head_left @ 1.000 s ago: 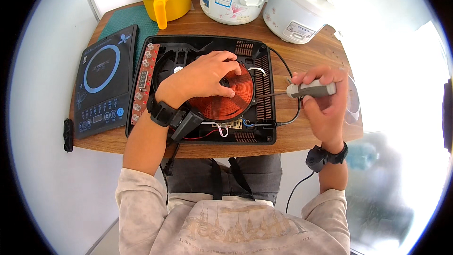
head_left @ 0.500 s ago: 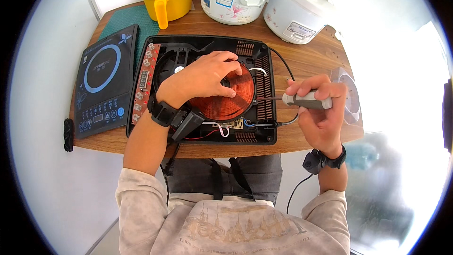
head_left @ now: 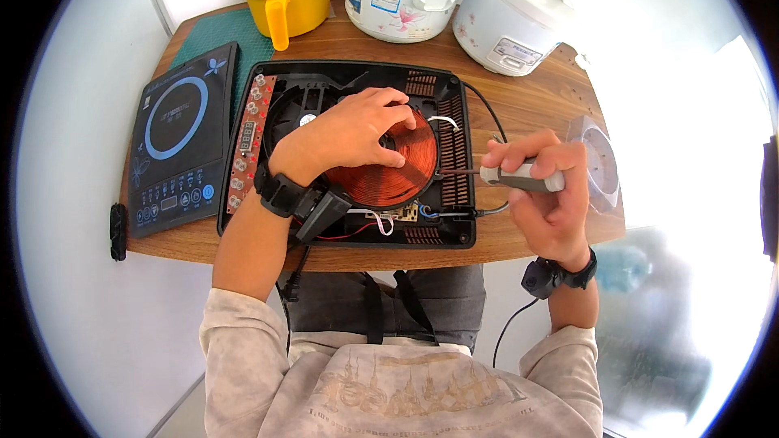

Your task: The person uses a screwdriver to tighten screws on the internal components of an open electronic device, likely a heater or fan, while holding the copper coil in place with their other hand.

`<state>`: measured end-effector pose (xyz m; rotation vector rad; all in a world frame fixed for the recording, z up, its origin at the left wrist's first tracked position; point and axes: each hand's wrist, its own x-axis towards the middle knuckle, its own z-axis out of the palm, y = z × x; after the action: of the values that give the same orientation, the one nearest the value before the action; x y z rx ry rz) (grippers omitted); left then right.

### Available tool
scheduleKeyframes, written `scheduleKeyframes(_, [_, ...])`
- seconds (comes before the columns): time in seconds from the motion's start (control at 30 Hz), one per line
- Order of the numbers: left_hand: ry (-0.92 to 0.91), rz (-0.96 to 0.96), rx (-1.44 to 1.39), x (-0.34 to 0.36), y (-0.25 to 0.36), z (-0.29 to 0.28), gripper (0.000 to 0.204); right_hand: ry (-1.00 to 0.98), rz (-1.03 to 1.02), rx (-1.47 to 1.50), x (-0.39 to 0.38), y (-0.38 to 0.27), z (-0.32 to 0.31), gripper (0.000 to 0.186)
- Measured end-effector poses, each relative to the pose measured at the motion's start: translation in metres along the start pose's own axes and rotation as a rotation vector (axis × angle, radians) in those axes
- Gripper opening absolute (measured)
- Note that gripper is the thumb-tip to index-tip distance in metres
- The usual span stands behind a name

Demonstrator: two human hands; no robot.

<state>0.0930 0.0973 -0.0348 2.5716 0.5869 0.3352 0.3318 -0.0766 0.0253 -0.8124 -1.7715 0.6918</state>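
On the table lies the opened black housing of an induction cooker [head_left: 454, 237], its flat copper coil [head_left: 415, 164] exposed. My left hand [head_left: 349, 136] rests over the coil with fingers spread, the thumb and fingertips touching the windings. In my right hand [head_left: 548, 182] is a screwdriver [head_left: 519, 175], gripped by its grey-and-white handle. The shaft points left, and its tip meets the coil's right edge; the screw there is too small to make out. Along the housing's left side runs a reddish circuit board [head_left: 246, 146] with a small display.
The black glass top panel [head_left: 180, 146] with a blue ring lies at left, partly over a green mat [head_left: 213, 34]. Behind stand a yellow pot [head_left: 296, 12] and two white rice cookers [head_left: 406, 20]. A translucent container [head_left: 599, 166] sits at right, near a black power cord [head_left: 487, 105].
The screwdriver handle and my right hand have shifted slightly left and tilted a little, with the fingers turned on the handle. My left hand has stayed in place.
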Motion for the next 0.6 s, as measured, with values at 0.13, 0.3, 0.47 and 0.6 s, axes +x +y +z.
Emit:
scheduleKeyframes(0.13, [0.004, -0.001, -0.011, 0.000, 0.000, -0.001, 0.046, -0.092, -0.048, 0.000, 0.003, -0.001, -0.005, 0.031])
scheduleKeyframes(0.3, [0.003, -0.004, -0.012, 0.000, 0.002, -0.002, 0.045, 0.011, -0.013, -0.162, 0.006, -0.005, 0.014, 0.030])
scheduleKeyframes(0.47, [0.010, 0.008, -0.019, 0.000, 0.000, 0.000, 0.045, 0.069, -0.027, -0.732, 0.024, -0.029, 0.013, 0.026])
scheduleKeyframes(0.6, [0.006, 0.001, -0.020, 0.000, 0.001, 0.000, 0.045, 0.113, 0.138, -0.830, 0.027, -0.035, 0.020, 0.024])
